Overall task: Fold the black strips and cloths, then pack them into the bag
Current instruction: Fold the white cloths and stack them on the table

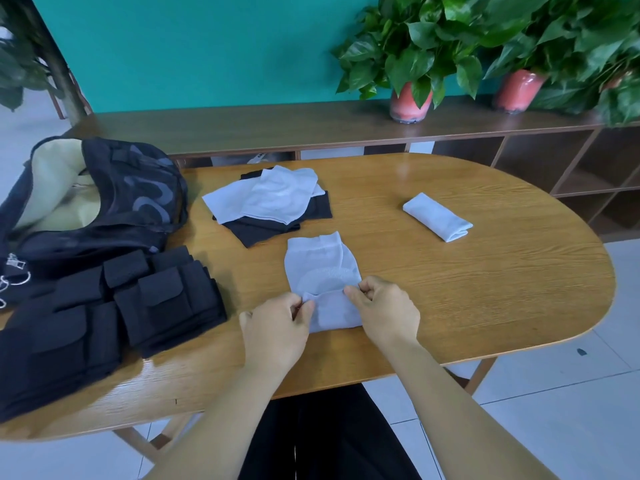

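Now I'm pinching the near flap of the pale cloth (pixel 323 268) with my left hand (pixel 277 327) and right hand (pixel 384 306), open bag (pixel 90 199) sitting at ten o'clock.

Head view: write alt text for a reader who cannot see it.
Two bare hands, left hand and right hand, pinch the near edge of a pale cloth, folding it on a wooden table. Behind it lies a pile of pale and black cloths, with a folded pale cloth to the right. An open black bag and stacked black strips sit at left.
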`<act>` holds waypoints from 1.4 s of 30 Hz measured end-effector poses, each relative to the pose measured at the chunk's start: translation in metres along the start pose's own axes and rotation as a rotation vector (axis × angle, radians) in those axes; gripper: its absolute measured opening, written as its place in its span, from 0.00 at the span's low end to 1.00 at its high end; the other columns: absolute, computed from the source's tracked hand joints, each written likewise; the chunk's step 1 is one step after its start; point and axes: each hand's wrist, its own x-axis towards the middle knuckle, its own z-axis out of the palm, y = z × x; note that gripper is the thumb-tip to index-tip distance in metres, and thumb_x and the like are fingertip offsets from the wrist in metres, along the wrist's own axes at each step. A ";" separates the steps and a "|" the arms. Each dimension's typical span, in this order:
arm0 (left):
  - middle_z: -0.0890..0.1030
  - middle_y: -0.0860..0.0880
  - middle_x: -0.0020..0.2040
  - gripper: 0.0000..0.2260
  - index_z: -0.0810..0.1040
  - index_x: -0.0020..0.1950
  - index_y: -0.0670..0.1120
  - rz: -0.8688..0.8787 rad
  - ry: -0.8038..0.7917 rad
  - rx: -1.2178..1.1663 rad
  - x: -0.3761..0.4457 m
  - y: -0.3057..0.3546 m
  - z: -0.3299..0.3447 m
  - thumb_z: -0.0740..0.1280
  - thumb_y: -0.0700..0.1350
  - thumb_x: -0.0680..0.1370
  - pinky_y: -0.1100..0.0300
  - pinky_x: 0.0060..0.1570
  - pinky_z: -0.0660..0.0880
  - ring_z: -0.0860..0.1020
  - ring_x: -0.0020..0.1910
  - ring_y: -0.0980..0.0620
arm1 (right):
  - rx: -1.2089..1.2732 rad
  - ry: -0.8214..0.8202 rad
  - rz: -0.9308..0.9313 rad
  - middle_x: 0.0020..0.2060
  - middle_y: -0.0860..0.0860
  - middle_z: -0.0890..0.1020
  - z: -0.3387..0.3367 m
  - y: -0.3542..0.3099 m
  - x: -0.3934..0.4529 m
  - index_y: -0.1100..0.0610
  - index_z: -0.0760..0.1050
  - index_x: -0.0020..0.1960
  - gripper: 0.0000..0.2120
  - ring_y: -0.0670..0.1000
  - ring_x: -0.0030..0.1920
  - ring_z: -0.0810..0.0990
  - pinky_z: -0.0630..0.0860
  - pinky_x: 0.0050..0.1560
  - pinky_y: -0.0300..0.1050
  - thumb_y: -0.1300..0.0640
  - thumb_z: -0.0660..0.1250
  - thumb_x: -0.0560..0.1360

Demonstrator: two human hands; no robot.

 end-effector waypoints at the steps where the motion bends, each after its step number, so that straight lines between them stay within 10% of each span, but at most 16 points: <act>1: 0.69 0.55 0.26 0.16 0.67 0.32 0.53 -0.007 0.016 0.036 0.000 0.001 0.001 0.62 0.54 0.80 0.56 0.46 0.61 0.68 0.29 0.59 | -0.036 -0.001 -0.002 0.29 0.45 0.76 0.001 0.000 0.001 0.51 0.73 0.39 0.14 0.48 0.33 0.74 0.67 0.33 0.42 0.43 0.63 0.77; 7: 0.78 0.55 0.32 0.08 0.69 0.54 0.56 0.004 0.032 0.164 -0.001 -0.001 0.001 0.60 0.57 0.79 0.59 0.51 0.54 0.77 0.37 0.56 | -0.191 0.059 -0.036 0.32 0.45 0.77 0.003 0.000 0.001 0.51 0.70 0.42 0.15 0.49 0.35 0.75 0.65 0.33 0.42 0.40 0.63 0.77; 15: 0.76 0.56 0.34 0.10 0.68 0.59 0.53 0.079 0.034 0.279 -0.009 -0.004 -0.012 0.57 0.55 0.81 0.57 0.53 0.55 0.74 0.39 0.55 | -0.104 0.188 -0.054 0.41 0.46 0.76 -0.001 0.009 -0.005 0.52 0.71 0.52 0.12 0.48 0.39 0.75 0.66 0.36 0.43 0.43 0.62 0.78; 20: 0.78 0.51 0.51 0.08 0.78 0.56 0.48 0.328 0.216 0.228 -0.022 0.005 -0.014 0.66 0.44 0.77 0.53 0.55 0.62 0.75 0.51 0.47 | -0.252 0.453 -0.593 0.48 0.50 0.81 0.001 0.017 -0.025 0.56 0.79 0.54 0.13 0.54 0.46 0.79 0.74 0.39 0.46 0.52 0.60 0.77; 25: 0.75 0.45 0.68 0.22 0.73 0.69 0.40 0.444 -0.069 0.364 -0.038 0.013 0.008 0.50 0.49 0.82 0.50 0.68 0.56 0.72 0.69 0.49 | -0.528 0.112 -0.890 0.69 0.55 0.72 0.007 0.029 -0.031 0.62 0.71 0.69 0.26 0.55 0.72 0.67 0.60 0.70 0.53 0.53 0.42 0.83; 30: 0.42 0.49 0.77 0.34 0.44 0.79 0.43 0.429 -0.268 0.519 -0.039 0.006 0.009 0.28 0.57 0.76 0.50 0.72 0.32 0.42 0.78 0.52 | -0.630 -0.025 -0.778 0.71 0.55 0.70 0.001 0.039 -0.028 0.61 0.68 0.72 0.31 0.51 0.72 0.67 0.57 0.69 0.50 0.45 0.38 0.84; 34: 0.53 0.45 0.78 0.33 0.53 0.78 0.42 0.380 -0.221 0.512 -0.034 0.002 0.007 0.32 0.57 0.79 0.50 0.72 0.36 0.46 0.76 0.53 | -0.598 -0.055 -0.736 0.73 0.53 0.68 -0.005 0.045 -0.028 0.59 0.65 0.74 0.29 0.50 0.73 0.64 0.54 0.71 0.50 0.45 0.40 0.83; 37: 0.39 0.51 0.77 0.36 0.40 0.79 0.47 0.339 -0.249 0.491 -0.030 -0.002 0.004 0.23 0.58 0.73 0.53 0.68 0.24 0.36 0.76 0.56 | -0.593 -0.045 -0.787 0.72 0.53 0.69 -0.007 0.045 -0.032 0.57 0.67 0.73 0.26 0.52 0.73 0.65 0.55 0.71 0.52 0.45 0.46 0.83; 42: 0.45 0.57 0.79 0.36 0.45 0.79 0.51 0.297 -0.228 0.485 -0.009 -0.010 0.000 0.25 0.60 0.74 0.50 0.67 0.23 0.40 0.77 0.58 | -0.626 -0.055 -0.829 0.66 0.55 0.73 -0.006 0.035 -0.043 0.54 0.71 0.70 0.28 0.56 0.67 0.70 0.58 0.70 0.57 0.38 0.48 0.81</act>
